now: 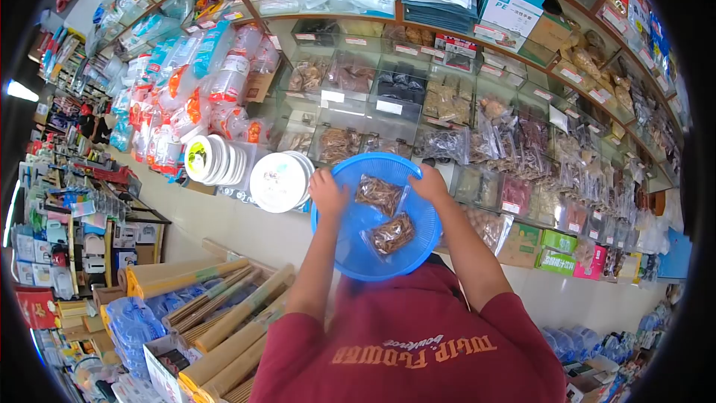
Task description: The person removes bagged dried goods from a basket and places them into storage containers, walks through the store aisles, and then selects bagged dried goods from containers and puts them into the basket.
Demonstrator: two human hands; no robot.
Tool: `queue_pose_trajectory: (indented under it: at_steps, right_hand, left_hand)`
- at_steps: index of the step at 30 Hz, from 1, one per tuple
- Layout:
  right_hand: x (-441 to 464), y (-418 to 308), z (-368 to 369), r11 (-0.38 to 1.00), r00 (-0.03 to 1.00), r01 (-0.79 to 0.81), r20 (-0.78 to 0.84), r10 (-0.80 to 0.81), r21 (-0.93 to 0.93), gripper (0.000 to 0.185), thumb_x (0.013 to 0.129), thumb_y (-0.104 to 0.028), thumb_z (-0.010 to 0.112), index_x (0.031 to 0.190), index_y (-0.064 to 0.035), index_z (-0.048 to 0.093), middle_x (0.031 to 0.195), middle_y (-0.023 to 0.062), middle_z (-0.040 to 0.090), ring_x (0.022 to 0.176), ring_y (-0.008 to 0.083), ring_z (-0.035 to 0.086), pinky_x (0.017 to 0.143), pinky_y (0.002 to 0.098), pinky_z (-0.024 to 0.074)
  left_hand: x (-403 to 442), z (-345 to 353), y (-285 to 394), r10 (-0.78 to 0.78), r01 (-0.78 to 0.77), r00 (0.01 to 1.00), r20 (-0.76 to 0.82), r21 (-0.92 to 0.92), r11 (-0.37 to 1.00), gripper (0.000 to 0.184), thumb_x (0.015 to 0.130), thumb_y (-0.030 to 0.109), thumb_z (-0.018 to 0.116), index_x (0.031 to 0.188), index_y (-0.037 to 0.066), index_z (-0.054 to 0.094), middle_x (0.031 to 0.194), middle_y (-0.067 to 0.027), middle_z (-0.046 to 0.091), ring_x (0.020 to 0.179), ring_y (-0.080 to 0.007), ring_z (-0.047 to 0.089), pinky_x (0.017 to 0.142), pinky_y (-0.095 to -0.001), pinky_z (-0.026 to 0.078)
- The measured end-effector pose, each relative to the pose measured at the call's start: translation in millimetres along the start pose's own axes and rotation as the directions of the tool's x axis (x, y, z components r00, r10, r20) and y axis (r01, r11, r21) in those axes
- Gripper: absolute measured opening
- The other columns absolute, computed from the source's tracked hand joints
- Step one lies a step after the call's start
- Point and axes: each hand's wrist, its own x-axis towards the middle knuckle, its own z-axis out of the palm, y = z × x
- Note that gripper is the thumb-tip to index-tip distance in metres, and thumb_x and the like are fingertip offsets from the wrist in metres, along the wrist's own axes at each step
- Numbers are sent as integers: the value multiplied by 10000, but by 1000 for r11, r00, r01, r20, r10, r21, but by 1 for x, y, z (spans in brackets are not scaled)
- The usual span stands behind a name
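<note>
A round blue plastic basket is held in front of my body, tilted so that its inside faces me. My left hand grips the rim at the upper left, and my right hand is closed around the rim at the upper right. Inside lie two clear packets of brown dried strips, the upper packet and the lower packet, close together. Just left of my left hand are stacked white round lids or plates. The undersides of my fingers are hidden by the rim.
Glass shelf compartments of bagged dried goods stand ahead, with more packets hanging at the right. Plastic-wrapped goods fill the left shelf. Rolled mats stick up at lower left, near blue plastic-wrapped items. Green boxes sit low right.
</note>
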Motion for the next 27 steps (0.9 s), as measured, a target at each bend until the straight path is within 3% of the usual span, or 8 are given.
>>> queue_pose_trajectory:
  at_steps: [2,3,5,9,14,15,23,27]
  right_hand:
    - [4,3,6,997,996,-40,-73,44,60,316,772,-269,661,966,-24,611,945,236,645,905,394,619,806,466,486]
    - [6,8,15,997,995,-52,-78,56,53,316,772,-269,661,966,-24,611,945,236,645,905,394,619,806,466,486]
    - [3,22,37,995,985,-64,-158,76,76,294,782,-246,641,972,-25,601,931,235,645,895,410,616,795,476,488]
    - [-18,15,58,978,963,-184,-216,159,-100,290,785,-191,638,1010,-17,582,912,239,652,863,402,635,772,457,504]
    - [-18,21,76,986,948,-164,-280,148,-34,287,778,-160,624,1005,7,574,928,262,637,882,428,619,773,474,497]
    - [-21,18,79,987,953,-152,-274,131,-57,287,778,-160,624,1005,7,574,928,262,637,882,428,619,773,474,497]
    - [-57,22,100,978,881,-206,-433,193,16,220,741,-96,628,920,19,572,892,248,641,852,418,626,768,465,484]
    - [-75,32,113,956,845,-282,-450,290,85,256,738,-60,624,979,19,592,885,207,652,851,377,638,786,432,484]
  left_hand:
    - [-2,2,22,312,-338,910,-272,-53,940,450,693,145,634,1119,43,529,1172,-133,531,1126,-303,485,875,-417,408]
    - [0,13,26,314,-342,911,-267,-66,937,450,693,145,634,1119,43,529,1172,-133,531,1126,-303,485,875,-417,408]
    - [5,42,26,656,-644,754,25,-163,747,420,748,98,585,1160,47,523,1201,-130,522,1145,-295,478,905,-430,395]
    - [12,77,7,605,-608,781,153,-33,793,539,741,91,617,1258,47,471,1263,-122,494,1202,-288,443,928,-443,388]
    - [29,69,1,796,-856,501,340,59,513,522,829,158,554,1332,80,437,1344,-113,453,1271,-273,394,1000,-448,354]
    - [32,82,-4,789,-844,520,326,57,533,522,829,158,554,1332,80,437,1344,-113,453,1271,-273,394,1000,-448,354]
    - [42,148,-5,903,-916,390,180,-27,401,318,850,205,512,1138,104,600,1211,-98,545,1220,-285,436,1025,-502,305]
    - [47,136,3,913,-951,296,280,-1,309,260,823,201,528,1035,103,644,1171,-89,554,1177,-275,455,1016,-501,318]
